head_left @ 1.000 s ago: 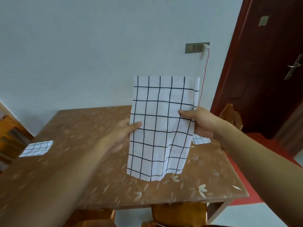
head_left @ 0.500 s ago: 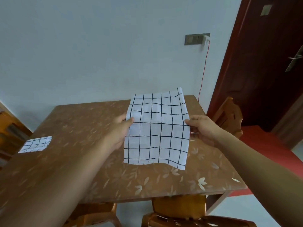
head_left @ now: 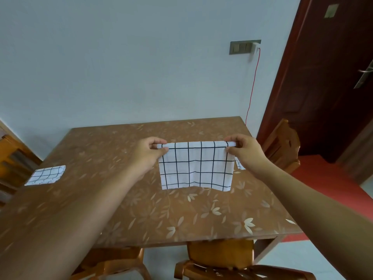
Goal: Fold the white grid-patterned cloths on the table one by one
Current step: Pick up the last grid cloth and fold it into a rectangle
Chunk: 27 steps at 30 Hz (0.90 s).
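Note:
A white cloth with a black grid (head_left: 195, 166) hangs doubled over above the middle of the brown table (head_left: 181, 215). My left hand (head_left: 148, 153) pinches its upper left corner at the fold. My right hand (head_left: 245, 151) pinches the upper right corner. The lower edges hang just above the tabletop. A folded grid cloth (head_left: 46, 175) lies flat near the table's left edge. A bit of another grid cloth (head_left: 239, 165) shows behind my right wrist; most of it is hidden.
The table stands against a pale wall. Wooden chairs stand at the near edge (head_left: 220, 257), at the right side (head_left: 282, 146) and at the left (head_left: 12, 158). A dark red door (head_left: 333, 77) is at the right, with a red cable (head_left: 253, 83) running down the wall.
The cloth was held up tall and open; its top half has dropped over so it now hangs folded in half. Both hands moved from its side edges to the fold's corners.

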Tool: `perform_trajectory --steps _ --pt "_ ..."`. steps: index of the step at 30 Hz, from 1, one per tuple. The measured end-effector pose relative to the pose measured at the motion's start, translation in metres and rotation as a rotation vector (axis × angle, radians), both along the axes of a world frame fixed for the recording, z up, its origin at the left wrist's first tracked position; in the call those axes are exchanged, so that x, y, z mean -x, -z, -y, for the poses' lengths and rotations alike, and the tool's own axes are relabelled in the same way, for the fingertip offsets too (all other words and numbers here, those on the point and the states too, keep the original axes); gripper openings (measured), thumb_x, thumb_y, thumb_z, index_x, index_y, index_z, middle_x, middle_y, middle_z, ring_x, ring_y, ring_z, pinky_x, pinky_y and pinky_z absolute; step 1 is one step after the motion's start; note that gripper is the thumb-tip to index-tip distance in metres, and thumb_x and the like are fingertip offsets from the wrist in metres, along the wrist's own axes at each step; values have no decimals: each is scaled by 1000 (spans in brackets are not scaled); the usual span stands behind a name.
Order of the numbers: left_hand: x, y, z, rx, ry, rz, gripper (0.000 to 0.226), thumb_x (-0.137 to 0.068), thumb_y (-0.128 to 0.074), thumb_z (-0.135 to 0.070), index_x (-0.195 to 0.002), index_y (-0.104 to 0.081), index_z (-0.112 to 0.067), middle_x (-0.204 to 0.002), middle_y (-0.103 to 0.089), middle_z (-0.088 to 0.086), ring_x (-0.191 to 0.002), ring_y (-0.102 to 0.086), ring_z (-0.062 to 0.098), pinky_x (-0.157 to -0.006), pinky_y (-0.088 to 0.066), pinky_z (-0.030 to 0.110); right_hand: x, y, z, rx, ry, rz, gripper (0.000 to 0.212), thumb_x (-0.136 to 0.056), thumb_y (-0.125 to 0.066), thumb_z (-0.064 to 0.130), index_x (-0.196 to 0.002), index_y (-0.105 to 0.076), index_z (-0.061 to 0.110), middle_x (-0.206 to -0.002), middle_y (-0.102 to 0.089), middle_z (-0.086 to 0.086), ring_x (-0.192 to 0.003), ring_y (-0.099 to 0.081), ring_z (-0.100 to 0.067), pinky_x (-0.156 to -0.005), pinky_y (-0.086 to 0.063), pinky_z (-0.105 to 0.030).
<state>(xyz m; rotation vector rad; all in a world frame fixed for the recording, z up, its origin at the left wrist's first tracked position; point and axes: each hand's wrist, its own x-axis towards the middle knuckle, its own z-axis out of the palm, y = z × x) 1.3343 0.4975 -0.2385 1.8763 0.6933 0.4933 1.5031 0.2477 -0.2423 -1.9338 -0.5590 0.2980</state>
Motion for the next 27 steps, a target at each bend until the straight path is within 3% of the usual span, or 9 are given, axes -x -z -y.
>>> perform_trajectory --steps 6,9,12,15,18,21,24,26,27 --pt "-1 -3 0 -181 -1 -36 5 -91 -73 -19 -94 -74 -23 -79 -61 3 -63 -54 20 -51 -47 24 1 3 2 149 33 236 10 -94 -69 16 -98 -78 13 -93 -75 -8 -91 -67 -26 -79 -51 -37" --pt "1 -4 0 -300 9 -61 9 -93 -72 -19 -85 -71 -23 -70 -53 -4 -57 -47 12 -42 -36 12 -2 7 5 213 17 330 13 -98 -67 22 -95 -78 15 -95 -69 -11 -90 -62 -27 -74 -47 -37" --pt "3 -5 1 -452 46 -114 11 -96 -68 -24 -85 -68 -26 -83 -51 -5 -69 -49 10 -59 -36 17 -9 11 10 303 -41 356 14 -99 -65 30 -98 -74 19 -100 -57 -4 -93 -56 -21 -77 -44 -35" --pt "4 -11 4 -527 110 -123 10 -99 -62 -25 -92 -68 -21 -100 -56 -5 -86 -54 12 -72 -35 20 -15 15 17 472 -151 418 15 -101 -60 28 -87 -62 23 -80 -60 7 -86 -62 -23 -74 -41 -35" --pt "5 -16 10 -556 178 -117 11 -102 -57 -28 -92 -63 -25 -84 -65 -5 -74 -59 20 -62 -39 29 -17 21 24 581 -184 410 17 -104 -55 28 -90 -60 20 -78 -61 4 -85 -63 -26 -71 -41 -35" --pt "4 -19 18 -636 243 -116 10 -102 -55 -30 -94 -61 -29 -66 -55 -10 -56 -48 10 -54 -35 29 -12 21 24 739 -252 378 19 -102 -57 33 -110 -64 18 -107 -72 -4 -105 -65 -29 -84 -51 -39" --pt "-5 -27 32 -749 370 -117 6 -101 -58 -28 -96 -61 -28 -76 -61 -15 -64 -52 0 -58 -36 27 7 10 11 668 -354 310 41 -96 -68 37 -134 -59 24 -132 -65 3 -122 -60 -22 -98 -47 -34" --pt "-12 -34 42 -791 463 -126 5 -100 -59 -26 -97 -62 -27 -80 -64 -13 -68 -55 6 -60 -37 28 23 -1 -4 525 -440 249 42 -93 -72 37 -133 -60 31 -127 -67 9 -117 -61 -13 -97 -47 -31" --pt "-15 -37 46 -800 497 -126 5 -100 -59 -26 -96 -62 -28 -80 -64 -12 -71 -57 9 -62 -41 30 28 -2 -12 475 -449 226 30 -93 -71 35 -122 -65 32 -113 -70 10 -104 -63 -7 -89 -48 -28"
